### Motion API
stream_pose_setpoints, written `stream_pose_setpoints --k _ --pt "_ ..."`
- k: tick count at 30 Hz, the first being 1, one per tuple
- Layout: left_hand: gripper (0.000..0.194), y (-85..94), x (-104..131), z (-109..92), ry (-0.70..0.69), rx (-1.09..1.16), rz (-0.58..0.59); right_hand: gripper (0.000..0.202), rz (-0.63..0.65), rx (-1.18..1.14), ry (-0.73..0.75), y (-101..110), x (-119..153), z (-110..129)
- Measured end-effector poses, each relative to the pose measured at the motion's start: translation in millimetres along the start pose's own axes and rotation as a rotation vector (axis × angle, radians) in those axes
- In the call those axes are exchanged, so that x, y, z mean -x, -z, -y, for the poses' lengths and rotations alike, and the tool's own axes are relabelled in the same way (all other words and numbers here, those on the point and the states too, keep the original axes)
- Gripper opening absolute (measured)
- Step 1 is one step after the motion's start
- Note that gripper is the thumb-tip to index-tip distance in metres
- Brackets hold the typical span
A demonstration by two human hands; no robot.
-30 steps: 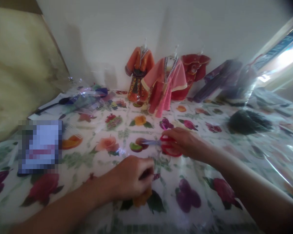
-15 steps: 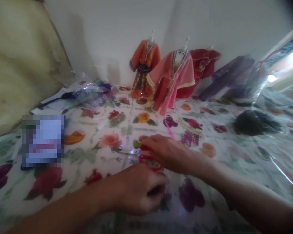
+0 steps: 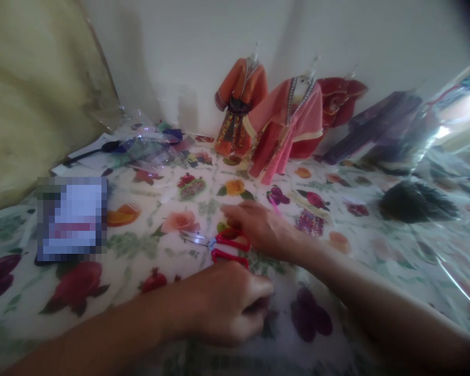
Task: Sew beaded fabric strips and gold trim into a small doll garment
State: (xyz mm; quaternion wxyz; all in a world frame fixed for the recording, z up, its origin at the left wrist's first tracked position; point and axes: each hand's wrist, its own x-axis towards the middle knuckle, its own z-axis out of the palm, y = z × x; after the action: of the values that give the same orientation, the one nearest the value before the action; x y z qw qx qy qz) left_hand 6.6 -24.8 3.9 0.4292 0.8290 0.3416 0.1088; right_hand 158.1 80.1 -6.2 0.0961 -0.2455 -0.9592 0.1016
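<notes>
Red-handled scissors lie on the flowered tablecloth, blades pointing left and slightly parted. My right hand is just beyond and beside the upper handle loop, palm down with its fingers reaching left; the loops look free of the fingers, though contact at the edge cannot be told. Nearer to me, my left hand is closed, fingers curled under and pressed together, below the lower loop. Whatever it may hold is hidden. Past my right wrist lie a small patterned purple piece and a thin pink strip.
Small robes on stands, an orange robe, a pink robe and a red garment, line the wall. A pixelated phone-like device lies left. Clear plastic packets are behind it. A dark bundle lies right.
My right hand has drawn back from the scissors, baring more of their red handles. The scissors sit slightly farther left. My left hand stays closed. The view has shifted a little.
</notes>
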Motion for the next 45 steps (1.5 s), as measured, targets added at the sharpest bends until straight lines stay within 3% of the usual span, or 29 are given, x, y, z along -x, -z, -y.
stream_pose_setpoints --k 10,16,22,25,28,31,36,42,45 --pt "0.007 -2.8 -0.8 4.0 0.019 0.001 0.004 0.042 0.015 0.092 0.061 -15.5 11.5 0.5" --pt "0.007 -2.4 0.2 3.2 0.015 0.001 -0.001 0.037 0.022 0.095 0.051 -2.0 6.1 -2.4" --pt "0.010 2.7 -2.3 -0.3 0.010 0.012 -0.032 0.036 -0.305 0.010 -0.062 35.9 15.7 -17.8" --pt "0.010 4.2 -4.8 1.0 0.022 0.045 -0.087 0.029 -0.377 -0.095 -0.131 50.3 32.0 -13.8" --pt "0.011 6.3 -7.3 1.1 0.084 0.080 -0.127 0.022 -0.316 -0.271 -0.169 57.0 51.3 -2.7" --pt "0.014 9.1 -9.3 -0.8 0.158 0.098 -0.177 0.025 -0.139 -0.488 -0.233 57.0 66.6 6.1" --pt "0.016 9.6 -11.1 3.8 0.192 0.070 -0.347 0.030 -0.015 -0.724 -0.234 45.8 70.7 11.4" --pt "0.016 3.2 -13.0 18.8 0.189 0.248 -0.440 0.009 -0.115 -0.762 -0.191 38.9 60.2 12.8" --pt "0.014 2.5 -14.1 19.2 0.171 0.346 -0.461 0.009 -0.153 -0.717 -0.177 41.5 58.8 11.6"
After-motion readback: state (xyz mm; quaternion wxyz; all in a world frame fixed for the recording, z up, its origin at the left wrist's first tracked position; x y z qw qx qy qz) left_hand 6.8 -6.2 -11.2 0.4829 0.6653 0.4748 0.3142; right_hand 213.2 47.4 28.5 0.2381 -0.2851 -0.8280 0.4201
